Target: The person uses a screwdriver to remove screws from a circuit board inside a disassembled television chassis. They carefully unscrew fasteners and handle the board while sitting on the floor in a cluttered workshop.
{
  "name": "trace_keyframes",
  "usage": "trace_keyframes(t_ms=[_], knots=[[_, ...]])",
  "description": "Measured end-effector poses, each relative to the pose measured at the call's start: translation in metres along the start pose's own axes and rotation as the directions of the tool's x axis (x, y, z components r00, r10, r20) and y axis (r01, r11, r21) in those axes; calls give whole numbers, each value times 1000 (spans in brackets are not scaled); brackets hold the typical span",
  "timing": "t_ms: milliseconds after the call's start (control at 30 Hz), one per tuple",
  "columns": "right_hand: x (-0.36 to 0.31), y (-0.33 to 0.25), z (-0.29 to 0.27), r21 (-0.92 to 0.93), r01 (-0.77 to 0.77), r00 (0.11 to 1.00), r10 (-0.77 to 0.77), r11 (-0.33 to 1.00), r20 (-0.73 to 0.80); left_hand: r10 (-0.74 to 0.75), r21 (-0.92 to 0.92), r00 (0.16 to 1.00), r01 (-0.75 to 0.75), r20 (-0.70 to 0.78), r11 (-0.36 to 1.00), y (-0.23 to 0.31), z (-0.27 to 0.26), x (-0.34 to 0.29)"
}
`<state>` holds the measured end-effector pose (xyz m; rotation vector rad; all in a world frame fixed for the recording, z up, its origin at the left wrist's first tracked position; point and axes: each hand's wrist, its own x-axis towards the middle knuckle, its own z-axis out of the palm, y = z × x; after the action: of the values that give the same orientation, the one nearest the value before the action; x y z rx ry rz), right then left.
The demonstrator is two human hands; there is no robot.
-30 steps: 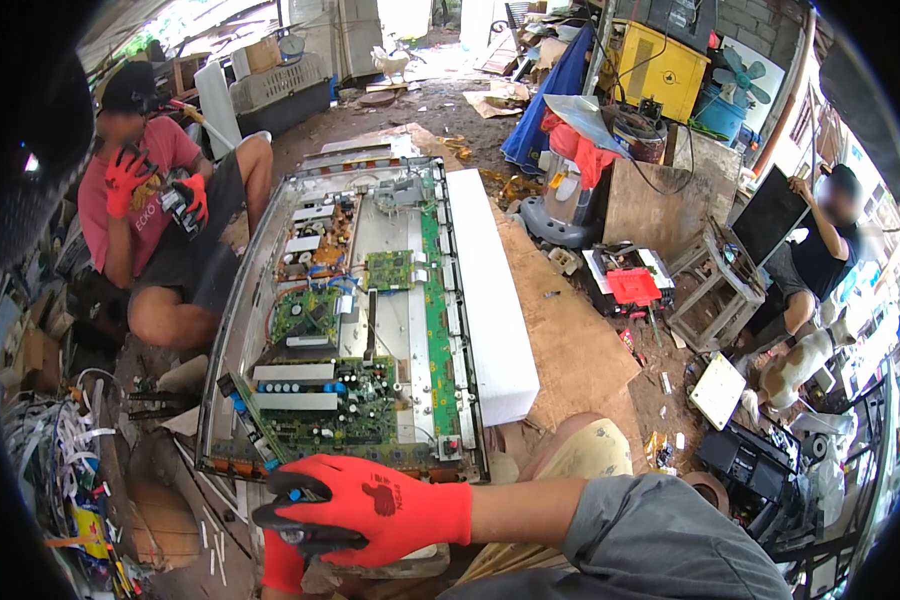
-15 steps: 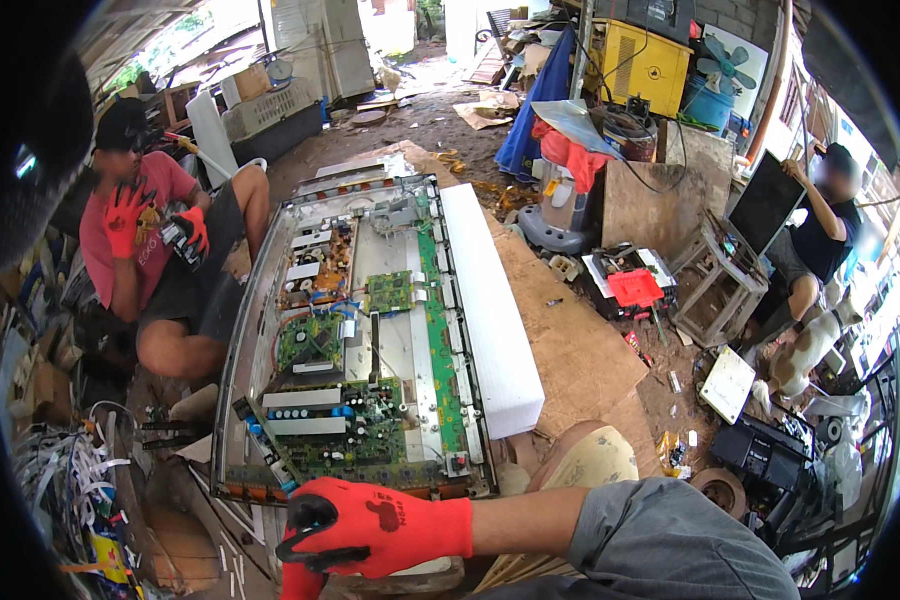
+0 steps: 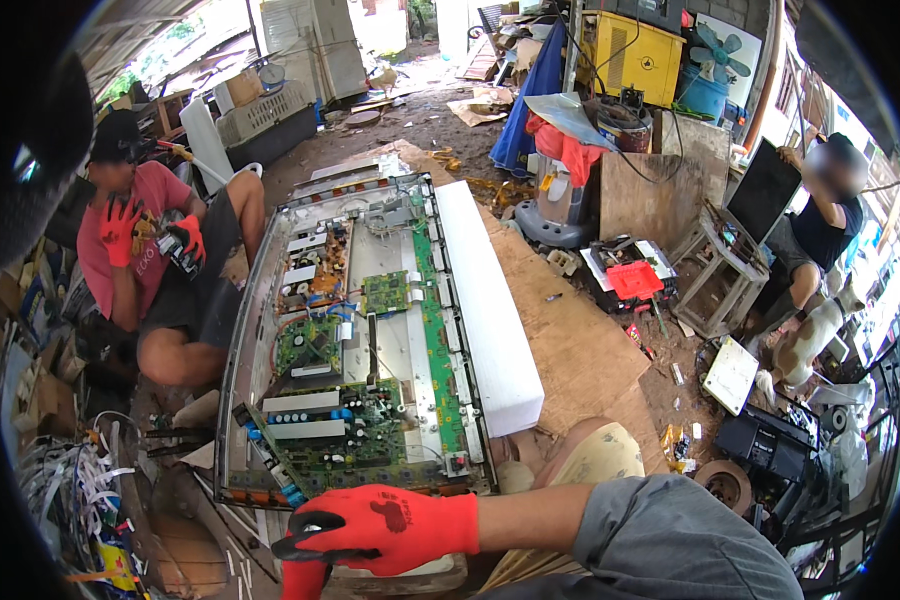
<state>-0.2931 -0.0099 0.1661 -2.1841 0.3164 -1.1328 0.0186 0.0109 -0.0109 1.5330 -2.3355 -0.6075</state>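
Near the lower edge, my right hand [image 3: 385,528] wears a red glove with black fingertips and reaches in from the right. Its fingers are curled closed just past the near end of an opened flat-panel TV [image 3: 457,420]; what lies inside them is hidden. Directly below, another red-gloved part, apparently my left hand [image 3: 305,580], shows only in a small piece, its fingers out of sight. The two gloves touch or overlap. Green circuit boards [image 3: 355,425] and a tan power board [image 3: 322,262] are exposed on the TV. A narrow board strip [image 3: 270,455] lies slanted across its near left corner.
A white foam block [image 3: 495,340] lies along the TV's right side. At left sits a person [image 3: 155,240] in red gloves; another person [image 3: 820,215] at right handles a dark panel [image 3: 763,190]. A dog [image 3: 810,340], a wooden stool [image 3: 710,270] and tangled wires [image 3: 65,500] surround the work area.
The view has shifted slightly. The person at left has lowered a raised gloved hand a little. My gloved hands stay nearly in place.
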Motion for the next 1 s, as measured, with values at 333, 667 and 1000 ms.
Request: trace_keyframes(t_ms=[333,667,1000], knots=[[1,-17,-50,-43,42,961,-52,998,-270,-349,-430,937,307,-21,849,80,-43,7],[3,-12,-20,-258,-245,969,244,935,-35,-248,-366,968,220,-31,904,74,-49,8],[-59,56,97,-523,-170,935,305,835,183,-288,-322,955,249,-79,914,69,-33,2]])
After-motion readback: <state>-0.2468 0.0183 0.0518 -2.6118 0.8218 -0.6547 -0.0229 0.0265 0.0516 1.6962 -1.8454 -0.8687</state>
